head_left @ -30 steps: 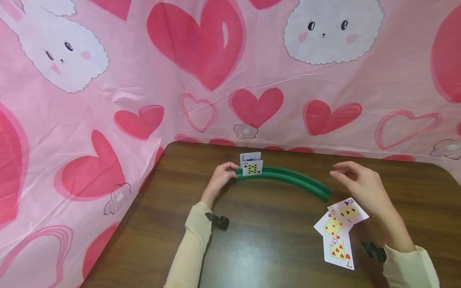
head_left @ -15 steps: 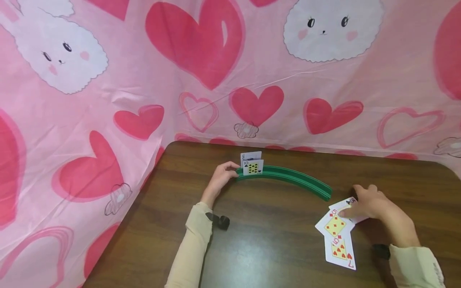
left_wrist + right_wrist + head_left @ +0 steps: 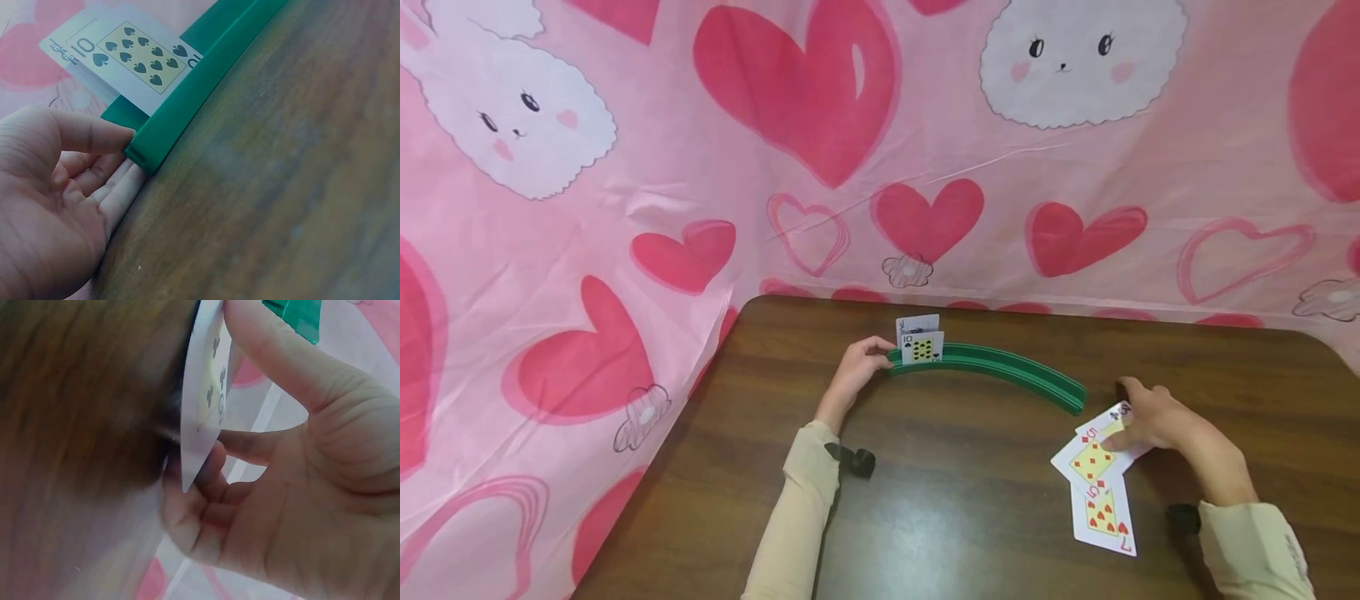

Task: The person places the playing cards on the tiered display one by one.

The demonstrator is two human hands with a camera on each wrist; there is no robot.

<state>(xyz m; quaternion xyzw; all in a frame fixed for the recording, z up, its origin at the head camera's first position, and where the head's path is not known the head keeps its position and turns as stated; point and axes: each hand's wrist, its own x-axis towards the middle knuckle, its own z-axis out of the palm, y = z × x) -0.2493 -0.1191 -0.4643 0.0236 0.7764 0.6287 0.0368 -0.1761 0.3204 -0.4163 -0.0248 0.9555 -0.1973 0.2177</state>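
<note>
A curved green card holder (image 3: pixel 1015 367) stands on the table, two cards upright in its left end; the front one is a ten of spades (image 3: pixel 922 347). My left hand (image 3: pixel 856 375) pinches the holder's left end, thumb on top in the left wrist view. At the right lie overlapping cards: a five of diamonds (image 3: pixel 1092 463), a seven of hearts (image 3: pixel 1101 515) and a clubs card (image 3: pixel 1114 414). My right hand (image 3: pixel 1165 421) grips the clubs card, thumb on its face and fingers curled beneath its edge in the right wrist view (image 3: pixel 205 425).
The brown wooden table (image 3: pixel 962 517) has a rounded far left corner. A pink cloth (image 3: pixel 820 108) with hearts and white animal heads hangs behind and to the left. Dark straps are round both wrists.
My right hand has come down from above the holder's right end to the cards and taken hold of the clubs card. The left hand stays on the holder.
</note>
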